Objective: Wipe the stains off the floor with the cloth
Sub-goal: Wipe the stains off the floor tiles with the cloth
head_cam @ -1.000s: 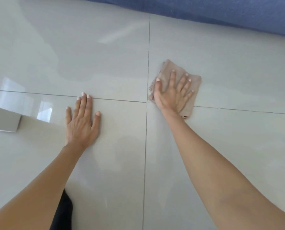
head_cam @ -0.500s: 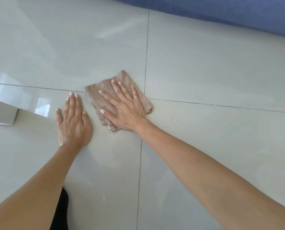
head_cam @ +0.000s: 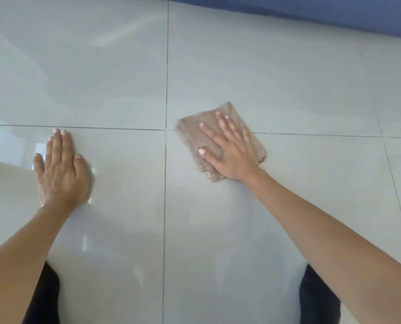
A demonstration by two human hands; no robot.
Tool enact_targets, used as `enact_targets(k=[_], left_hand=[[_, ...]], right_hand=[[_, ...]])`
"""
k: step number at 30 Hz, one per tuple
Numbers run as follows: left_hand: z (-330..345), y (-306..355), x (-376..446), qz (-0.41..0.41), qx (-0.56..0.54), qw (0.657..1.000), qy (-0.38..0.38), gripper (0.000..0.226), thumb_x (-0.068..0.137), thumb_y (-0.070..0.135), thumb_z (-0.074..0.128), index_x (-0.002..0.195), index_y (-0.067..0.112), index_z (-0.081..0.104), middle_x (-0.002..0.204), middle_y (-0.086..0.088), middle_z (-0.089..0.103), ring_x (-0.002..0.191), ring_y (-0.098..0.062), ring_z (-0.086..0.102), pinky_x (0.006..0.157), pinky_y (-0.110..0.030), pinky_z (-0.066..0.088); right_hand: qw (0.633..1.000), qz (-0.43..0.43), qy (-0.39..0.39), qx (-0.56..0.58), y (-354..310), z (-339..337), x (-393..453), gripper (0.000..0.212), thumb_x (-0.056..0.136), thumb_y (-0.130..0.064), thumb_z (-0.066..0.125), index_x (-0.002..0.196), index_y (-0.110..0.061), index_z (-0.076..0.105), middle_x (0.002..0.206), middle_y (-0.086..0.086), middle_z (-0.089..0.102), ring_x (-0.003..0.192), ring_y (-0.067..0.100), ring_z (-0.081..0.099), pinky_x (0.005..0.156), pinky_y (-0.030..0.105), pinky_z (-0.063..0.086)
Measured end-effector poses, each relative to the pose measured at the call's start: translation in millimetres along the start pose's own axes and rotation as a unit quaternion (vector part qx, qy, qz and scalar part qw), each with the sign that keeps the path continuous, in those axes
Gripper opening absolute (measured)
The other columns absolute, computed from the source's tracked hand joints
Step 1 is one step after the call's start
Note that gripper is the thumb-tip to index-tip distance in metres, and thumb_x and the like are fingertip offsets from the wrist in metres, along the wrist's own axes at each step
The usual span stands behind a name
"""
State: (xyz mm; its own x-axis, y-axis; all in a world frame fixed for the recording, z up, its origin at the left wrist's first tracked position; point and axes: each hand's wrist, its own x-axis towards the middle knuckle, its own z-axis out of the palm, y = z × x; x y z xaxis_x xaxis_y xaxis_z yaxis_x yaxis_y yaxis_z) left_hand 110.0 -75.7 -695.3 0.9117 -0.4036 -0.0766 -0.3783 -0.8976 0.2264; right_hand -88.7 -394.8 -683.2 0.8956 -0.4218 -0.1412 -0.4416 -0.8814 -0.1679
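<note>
Right hand [head_cam: 229, 153] presses flat, fingers spread, on one cloth [head_cam: 192, 134]; left hand [head_cam: 60, 169] flat on floor [head_cam: 288, 90], stains seemingly faint.

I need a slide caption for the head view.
Right hand presses folded brown cloth onto glossy grey tiled floor; left hand rests flat.

I look for words, numbers and signs, and I find none that I can read. The floor [head_cam: 124, 78] has only plain shiny tiles with thin lines between them. The cloth [head_cam: 194, 134] has no tag or name that I can see. The blue strip [head_cam: 311, 10] at the top has no writing on it.
</note>
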Motion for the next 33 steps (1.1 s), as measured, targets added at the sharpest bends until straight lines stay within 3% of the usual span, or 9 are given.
enact_targets(k=[6,11,16,19,22,30,33], left_hand=[[8.1,-7.3,4.1,-0.007,0.004,1.0,0.003,0.061,0.095,0.032,0.011,0.154,0.016,0.006,0.163,-0.001,0.007,0.149,-0.019,0.008,0.118,-0.048,0.007],[5.7,-7.2,2.9,-0.013,-0.005,1.0,0.004,0.061,0.095,0.032,0.013,0.154,0.015,0.009,0.163,-0.002,0.008,0.149,-0.018,0.009,0.117,-0.047,0.006],[2.9,0.2,-2.6,-0.002,-0.011,1.0,-0.002,0.062,0.094,0.031,0.015,0.154,0.014,0.009,0.163,-0.003,0.008,0.149,-0.019,0.009,0.118,-0.046,0.005],[-3.2,-24.2,-8.4,-0.029,-0.004,1.0,0.005,0.063,0.094,0.031,0.015,0.154,0.013,0.008,0.163,-0.003,0.008,0.149,-0.019,0.009,0.118,-0.046,0.005],[0.9,-5.1,-3.6,-0.001,-0.018,1.0,-0.008,0.062,0.095,0.028,0.017,0.154,0.01,0.008,0.163,-0.005,0.008,0.149,-0.021,0.011,0.118,-0.047,0.005],[-10.2,-19.6,-15.5,0.051,-0.031,0.997,-0.049,0.061,0.098,0.031,0.015,0.154,0.008,0.007,0.163,-0.006,0.004,0.15,-0.021,0.006,0.119,-0.047,0.005],[-9.8,-26.5,-32.1,0.028,-0.014,0.998,-0.045,0.06,0.099,0.032,0.013,0.155,0.011,0.006,0.163,-0.003,0.004,0.15,-0.018,0.005,0.119,-0.047,0.003]], right_hand=[[0.97,0.24,0.026,0.028,110.1,-18.5,-44.8,0.065,0.089,-0.071,0.024,0.15,-0.051,0.01,0.165,-0.003,0.001,0.152,0.017,0.002,0.12,0.051,0.002],[0.882,0.458,0.06,0.097,98.2,-12.4,-62.7,0.07,0.089,-0.071,0.015,0.153,-0.044,0.007,0.165,-0.001,-0.005,0.152,0.019,-0.005,0.119,0.054,-0.002],[0.8,0.582,0.073,0.123,64.6,-3.0,-70.4,0.07,0.091,-0.067,0.013,0.154,-0.039,0.004,0.164,0.008,-0.008,0.151,0.024,-0.008,0.117,0.058,-0.004],[0.806,0.573,0.066,0.134,18.0,6.8,-57.0,0.07,0.091,-0.066,0.014,0.154,-0.038,0.003,0.164,0.011,-0.011,0.151,0.026,-0.01,0.117,0.06,-0.004],[0.817,0.556,0.08,0.133,-3.5,5.7,-42.5,0.071,0.09,-0.066,0.015,0.155,-0.038,0.004,0.164,0.011,-0.011,0.151,0.025,-0.011,0.116,0.059,-0.006],[0.9,0.409,0.078,0.131,-114.5,13.8,3.8,0.069,0.094,-0.065,0.02,0.155,-0.037,0.008,0.164,0.009,-0.009,0.151,0.025,-0.01,0.117,0.058,-0.006],[0.931,0.338,0.065,0.125,-162.1,18.5,19.4,0.068,0.094,-0.062,0.025,0.155,-0.038,0.009,0.165,0.008,-0.007,0.151,0.025,-0.009,0.118,0.057,-0.006]])
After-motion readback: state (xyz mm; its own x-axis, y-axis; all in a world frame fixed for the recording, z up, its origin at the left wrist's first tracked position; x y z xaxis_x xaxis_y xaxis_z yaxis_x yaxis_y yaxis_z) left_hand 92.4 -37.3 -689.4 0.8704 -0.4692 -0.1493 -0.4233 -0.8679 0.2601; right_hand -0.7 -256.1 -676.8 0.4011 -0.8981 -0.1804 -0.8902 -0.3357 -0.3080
